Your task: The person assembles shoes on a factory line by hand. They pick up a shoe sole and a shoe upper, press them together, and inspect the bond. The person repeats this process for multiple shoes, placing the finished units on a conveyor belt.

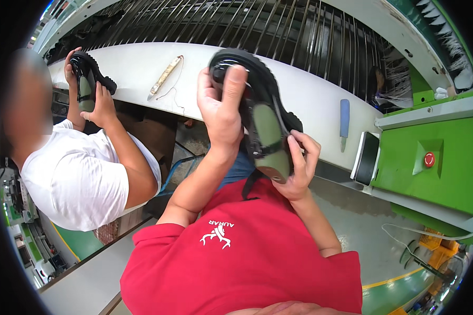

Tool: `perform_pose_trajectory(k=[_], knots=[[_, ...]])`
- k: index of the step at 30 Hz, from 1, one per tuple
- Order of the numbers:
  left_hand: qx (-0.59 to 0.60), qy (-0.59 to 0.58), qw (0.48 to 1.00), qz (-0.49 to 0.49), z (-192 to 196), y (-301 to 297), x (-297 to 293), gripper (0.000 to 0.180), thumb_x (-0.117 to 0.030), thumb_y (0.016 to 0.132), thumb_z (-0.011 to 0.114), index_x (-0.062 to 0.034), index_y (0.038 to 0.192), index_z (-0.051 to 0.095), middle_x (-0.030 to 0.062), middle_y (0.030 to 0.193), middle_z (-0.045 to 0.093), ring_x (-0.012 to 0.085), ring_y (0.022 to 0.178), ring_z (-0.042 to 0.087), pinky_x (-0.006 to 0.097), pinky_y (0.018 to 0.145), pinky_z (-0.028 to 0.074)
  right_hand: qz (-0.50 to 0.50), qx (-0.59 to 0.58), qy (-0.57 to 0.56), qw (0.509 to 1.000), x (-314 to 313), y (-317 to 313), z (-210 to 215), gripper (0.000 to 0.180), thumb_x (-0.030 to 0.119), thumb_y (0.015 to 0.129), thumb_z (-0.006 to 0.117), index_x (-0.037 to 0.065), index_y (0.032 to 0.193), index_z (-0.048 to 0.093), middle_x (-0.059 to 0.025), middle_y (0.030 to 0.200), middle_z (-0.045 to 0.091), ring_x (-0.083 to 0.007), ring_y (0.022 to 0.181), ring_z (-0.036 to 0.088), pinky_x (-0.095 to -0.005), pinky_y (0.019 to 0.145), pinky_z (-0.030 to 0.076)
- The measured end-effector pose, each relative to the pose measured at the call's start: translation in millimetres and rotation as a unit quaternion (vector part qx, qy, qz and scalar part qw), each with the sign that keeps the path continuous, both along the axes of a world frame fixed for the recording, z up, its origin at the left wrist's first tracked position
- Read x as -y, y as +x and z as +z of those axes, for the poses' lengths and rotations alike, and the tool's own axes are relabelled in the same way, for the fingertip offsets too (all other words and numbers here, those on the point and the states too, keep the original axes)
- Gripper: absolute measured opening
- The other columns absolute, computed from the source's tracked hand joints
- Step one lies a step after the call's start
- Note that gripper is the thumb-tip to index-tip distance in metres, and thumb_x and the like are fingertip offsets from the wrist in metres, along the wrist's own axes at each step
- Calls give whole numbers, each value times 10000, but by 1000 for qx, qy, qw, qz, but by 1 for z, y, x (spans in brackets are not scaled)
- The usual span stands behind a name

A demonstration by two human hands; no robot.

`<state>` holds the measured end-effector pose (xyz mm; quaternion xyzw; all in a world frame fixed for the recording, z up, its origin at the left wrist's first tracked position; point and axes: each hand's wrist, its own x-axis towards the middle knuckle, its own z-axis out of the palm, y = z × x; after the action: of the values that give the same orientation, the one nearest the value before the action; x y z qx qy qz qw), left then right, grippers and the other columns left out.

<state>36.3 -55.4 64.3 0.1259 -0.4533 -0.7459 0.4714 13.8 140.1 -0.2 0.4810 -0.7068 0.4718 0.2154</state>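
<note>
Head view: left hand (220, 113) clamped over the toe and right hand (299, 168) gripping the heel of a black, green-insoled sandal (263, 118), held aloft before the white worktop (142, 68). Its loose strap could snag; the co-worker's sandal (86, 79) is far left.

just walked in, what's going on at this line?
A person in a red shirt holds a black sandal with an olive-green footbed up in both hands: the left hand grips its upper end, the right hand supports the lower end. To the left, a co-worker in a white shirt holds a similar black sandal. A blue-handled tool lies on the white conveyor ledge.
</note>
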Motion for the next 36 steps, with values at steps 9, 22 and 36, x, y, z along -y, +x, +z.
perform_pose_trajectory(k=[9,22,36], knots=[[97,-328,927,-152,46,6,26,571,-77,931,844,-14,1437,588,189,1141,810,203,1051,785,348,957,631,33,71,-75,994,-27,-6,4,810,276,873,933,-38,1532,582,-274,1326,631,-388,1130,661,-454,912,580],[133,-211,962,-112,-43,-1,10,525,-249,1031,769,-5,1454,575,151,1279,735,196,1200,698,335,1063,536,10,88,73,993,-53,-63,110,646,173,690,1028,0,1261,782,-143,1120,769,-297,994,718,-404,888,577],[177,-450,865,-131,47,-21,14,1000,-203,736,1043,1,1562,516,159,1216,795,213,1090,779,361,978,623,221,233,-165,933,23,-162,137,497,470,1104,638,45,1352,702,-65,1232,752,-170,1108,714,-378,1022,556]])
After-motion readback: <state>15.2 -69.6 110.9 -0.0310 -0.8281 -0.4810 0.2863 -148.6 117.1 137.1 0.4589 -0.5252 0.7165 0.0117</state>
